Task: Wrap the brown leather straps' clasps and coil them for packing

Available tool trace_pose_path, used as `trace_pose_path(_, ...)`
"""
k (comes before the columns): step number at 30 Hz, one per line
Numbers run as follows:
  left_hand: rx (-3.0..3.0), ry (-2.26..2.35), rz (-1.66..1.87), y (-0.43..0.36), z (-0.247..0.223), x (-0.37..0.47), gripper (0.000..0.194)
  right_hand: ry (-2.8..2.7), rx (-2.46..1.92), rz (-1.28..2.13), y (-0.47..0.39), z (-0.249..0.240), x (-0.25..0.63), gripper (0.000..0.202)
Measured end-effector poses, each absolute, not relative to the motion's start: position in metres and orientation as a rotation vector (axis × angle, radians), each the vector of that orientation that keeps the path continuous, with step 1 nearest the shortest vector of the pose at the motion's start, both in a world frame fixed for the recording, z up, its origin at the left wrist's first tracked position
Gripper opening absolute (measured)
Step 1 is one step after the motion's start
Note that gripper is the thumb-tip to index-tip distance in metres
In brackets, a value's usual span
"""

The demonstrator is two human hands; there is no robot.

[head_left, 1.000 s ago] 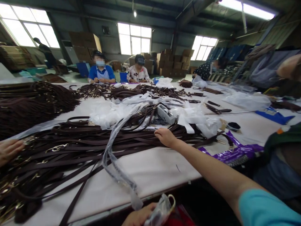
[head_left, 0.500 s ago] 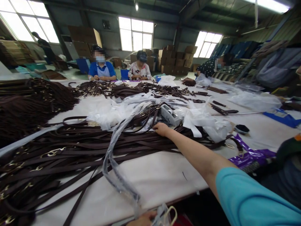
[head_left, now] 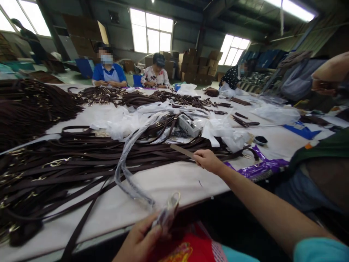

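Head view: right hand (head_left: 208,160) has grip closed on thin flat strip (head_left: 182,150), angled over dark straps (head_left: 84,158) on table (head_left: 171,185). Left hand (head_left: 143,238): grip closed around plastic-wrapped piece (head_left: 165,218) by near edge. White plastic (head_left: 117,123) lies behind the straps.

The bare front of the white worktop (head_left: 174,182) leaves passage between the long clear-plastic-sleeved strap (head_left: 125,153) and the right forearm (head_left: 253,193); beyond, layered flat dark-brown straps (head_left: 87,171) and crumpled white plastic film (head_left: 114,122) obstruct.
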State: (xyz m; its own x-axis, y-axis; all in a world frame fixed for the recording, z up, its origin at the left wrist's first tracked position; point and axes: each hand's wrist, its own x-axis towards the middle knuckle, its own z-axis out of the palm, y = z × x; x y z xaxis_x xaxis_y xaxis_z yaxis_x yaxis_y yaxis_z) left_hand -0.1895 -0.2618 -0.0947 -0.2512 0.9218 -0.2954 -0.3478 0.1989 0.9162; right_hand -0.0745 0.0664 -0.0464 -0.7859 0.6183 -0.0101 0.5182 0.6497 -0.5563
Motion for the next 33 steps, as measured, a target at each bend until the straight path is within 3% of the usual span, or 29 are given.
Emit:
trace_pose_path(4, 0.213, 1.086, 1.715, -0.244, -0.081, -0.188, 0.036, -1.88, -0.963, 1.874, -0.015, -0.061, -0.023, 0.037)
trace_pose_path(8, 0.14, 0.983, 1.86, -0.231, -0.079, -0.184, 0.023, -1.679, -0.943, 2.16, -0.067, -0.058, 0.005, 0.043)
trace_pose_path(15, 0.222, 0.984, 1.834, -0.231, -0.074, -0.158, 0.022, -1.785, -0.975, 2.011, -0.092, -0.06, 0.011, 0.04)
trace_pose_path(23, 0.269, 1.098, 1.731, -0.235, -0.068, -0.142, 0.033, -1.862, -0.791, 2.068, -0.106, -0.072, -0.013, 0.042)
trace_pose_path(27, 0.283, 1.281, 1.698, -0.237, -0.067, -0.147, 0.036, -2.203, -0.523, 1.538, -0.11, -0.069, -0.003, 0.027)
trace_pose_path(30, 0.419, 1.446, 1.56, -0.239, -0.068, -0.152, 0.039, -2.405, -0.015, 1.159, -0.104, -0.071, -0.001, 0.043)
trace_pose_path(33, 0.791, 1.611, 1.32, -0.241, -0.069, -0.157, 0.037, -2.458, 0.328, 0.944, -0.088, -0.073, -0.015, 0.021)
